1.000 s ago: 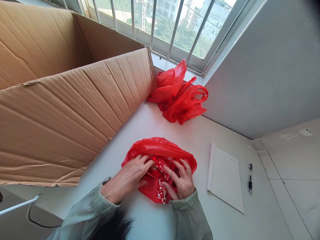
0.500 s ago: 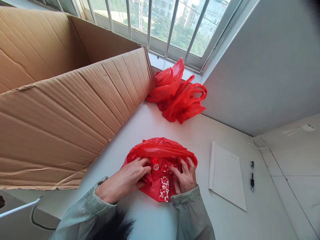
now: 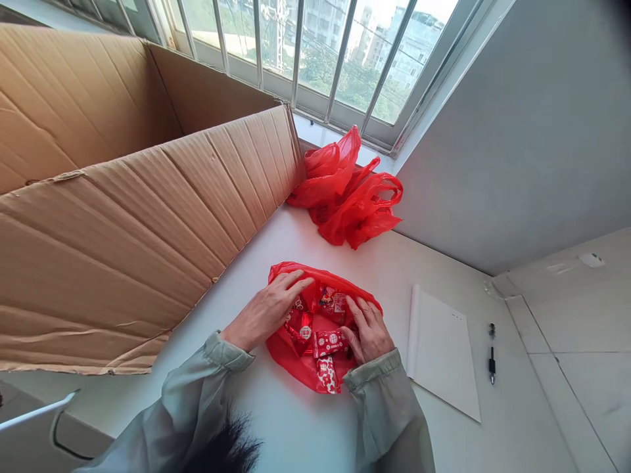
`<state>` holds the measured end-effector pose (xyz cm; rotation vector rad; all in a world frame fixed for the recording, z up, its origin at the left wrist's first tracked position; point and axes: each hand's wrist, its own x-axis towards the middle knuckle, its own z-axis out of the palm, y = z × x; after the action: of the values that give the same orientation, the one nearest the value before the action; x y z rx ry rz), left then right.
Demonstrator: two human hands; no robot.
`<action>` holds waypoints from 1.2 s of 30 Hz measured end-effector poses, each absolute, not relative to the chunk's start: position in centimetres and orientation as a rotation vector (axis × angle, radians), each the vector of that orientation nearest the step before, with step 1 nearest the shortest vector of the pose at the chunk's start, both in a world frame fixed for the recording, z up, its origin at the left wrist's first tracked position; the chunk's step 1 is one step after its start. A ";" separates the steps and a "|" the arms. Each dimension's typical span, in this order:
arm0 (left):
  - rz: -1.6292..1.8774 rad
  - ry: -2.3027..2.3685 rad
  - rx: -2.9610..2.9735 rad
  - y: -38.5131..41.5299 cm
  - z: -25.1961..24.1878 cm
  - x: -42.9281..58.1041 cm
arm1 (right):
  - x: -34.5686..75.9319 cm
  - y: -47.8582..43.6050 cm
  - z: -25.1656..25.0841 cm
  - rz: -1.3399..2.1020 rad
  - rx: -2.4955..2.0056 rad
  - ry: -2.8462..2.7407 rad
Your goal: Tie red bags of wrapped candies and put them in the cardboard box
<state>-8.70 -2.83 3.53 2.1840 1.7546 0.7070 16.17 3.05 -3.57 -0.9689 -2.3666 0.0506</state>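
Resting left hand and right hand, unclenched, along mouth of red bag, right of cardboard box; cannot tell if gripping film. Opened already, with wrapped packets exposed inside; not emptied, not closed.

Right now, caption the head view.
Left hand and right hand at an open red plastic bag of printed red packets.

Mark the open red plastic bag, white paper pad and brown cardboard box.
Open red plastic bag (image 3: 288, 361), head view: near left wall.
White paper pad (image 3: 442, 355), head view: top surface.
Brown cardboard box (image 3: 142, 253), head view: outer wall.
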 end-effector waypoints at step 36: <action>0.689 1.741 2.333 -2.9 0.7 -9.6 | 15.9 2.1 -3.3 -0.081 -1.130 -2.407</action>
<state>-9.63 -2.90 0.68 2.3331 1.7415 0.6889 15.94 2.12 -3.33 -1.1297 -2.4068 -0.0813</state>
